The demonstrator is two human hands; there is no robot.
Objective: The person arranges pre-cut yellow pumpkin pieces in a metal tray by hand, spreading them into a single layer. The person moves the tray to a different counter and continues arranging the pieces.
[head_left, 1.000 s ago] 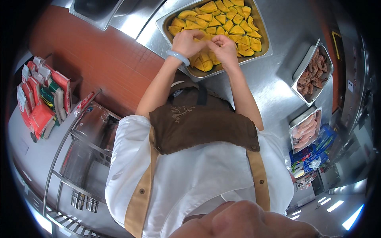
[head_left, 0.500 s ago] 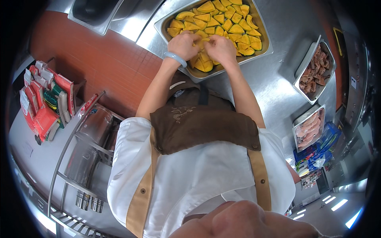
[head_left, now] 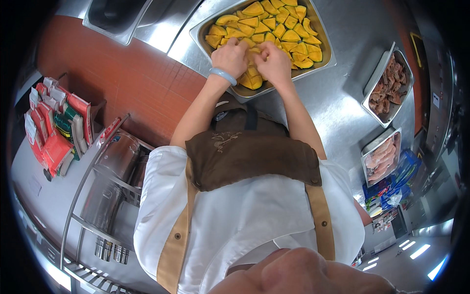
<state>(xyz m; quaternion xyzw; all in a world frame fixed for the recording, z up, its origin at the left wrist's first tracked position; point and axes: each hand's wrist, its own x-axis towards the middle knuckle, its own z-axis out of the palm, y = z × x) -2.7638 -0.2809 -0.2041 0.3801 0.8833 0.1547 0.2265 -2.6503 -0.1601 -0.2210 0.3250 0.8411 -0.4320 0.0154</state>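
Note:
Wedge-cut pumpkin slices (head_left: 290, 35), yellow with dark green rind, lie close together in a deep rectangular steel pan (head_left: 329, 49). Over the near left part of the pan, my left hand (head_left: 231, 58) has its fingers curled down among the slices; a pale blue bangle (head_left: 223, 75) circles its wrist. Beside it, my right hand (head_left: 274, 63) is closed in a pinch at the slices. Yellow pumpkin shows blurred between the two hands, and the fingertips are partly hidden. Larger pumpkin pieces (head_left: 251, 79) sit just below the hands, near the front corner.
To the right on the steel counter (head_left: 338, 98) stand a pan of dark marinated meat (head_left: 389, 88) and a pan of pale raw meat (head_left: 382, 159). A black bin (head_left: 115, 19) is at upper left. Red and green bags (head_left: 56, 127) and a metal rack (head_left: 78, 196) stand left.
My left hand has shifted slightly up and to the right, and the fingers of both hands have moved a little over the slices. The pan stays put.

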